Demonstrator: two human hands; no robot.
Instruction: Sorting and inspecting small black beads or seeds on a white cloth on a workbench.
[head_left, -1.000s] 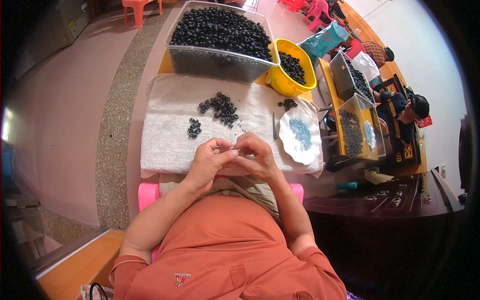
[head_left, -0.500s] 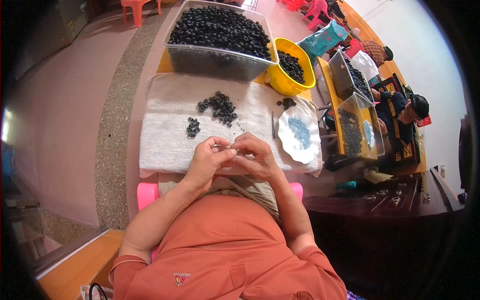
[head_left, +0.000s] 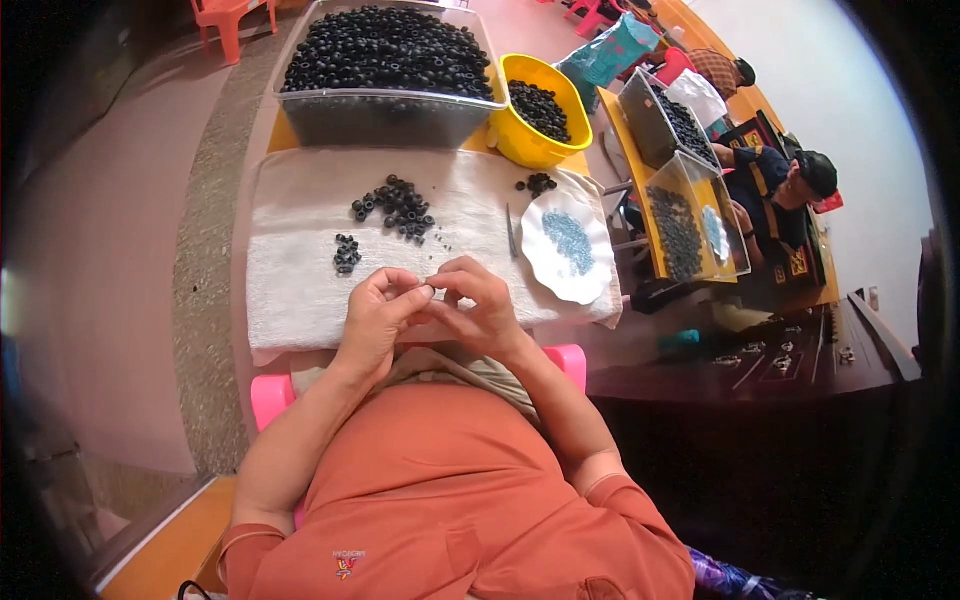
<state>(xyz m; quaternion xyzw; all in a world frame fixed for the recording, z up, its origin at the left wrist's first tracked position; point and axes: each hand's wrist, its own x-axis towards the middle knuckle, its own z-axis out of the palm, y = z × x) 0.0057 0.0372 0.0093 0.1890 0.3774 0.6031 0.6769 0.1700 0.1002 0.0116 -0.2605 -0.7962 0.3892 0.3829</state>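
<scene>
Above the near edge of a white towel [head_left: 300,210], my two hands meet at the fingertips. My left hand [head_left: 375,318] pinches a small black ring-shaped piece [head_left: 431,287], mostly covered by fingers. My right hand [head_left: 478,305] is closed on it from the other side, its fingers curled. Just beyond lie a loose pile of black ring-shaped pieces [head_left: 400,208] and a smaller, tighter cluster [head_left: 346,254]. A few tiny bits [head_left: 443,240] are scattered beside the pile. To the right, a white scalloped plate [head_left: 540,275] holds small pale-blue pieces [head_left: 568,242], with dark tweezers [head_left: 512,231] beside it.
A clear bin [head_left: 390,115] full of black pieces and a yellow tub [head_left: 535,150] stand behind the towel. Another few black pieces [head_left: 537,184] lie near the plate. At right, a co-worker [head_left: 775,190] sits by a table with clear bins [head_left: 690,215]. A dark table [head_left: 700,375] bears metal parts.
The view has shifted, so the scene sits further left and slightly higher. My hands stay together at the fingertips, and the dark piece between them shows more plainly.
</scene>
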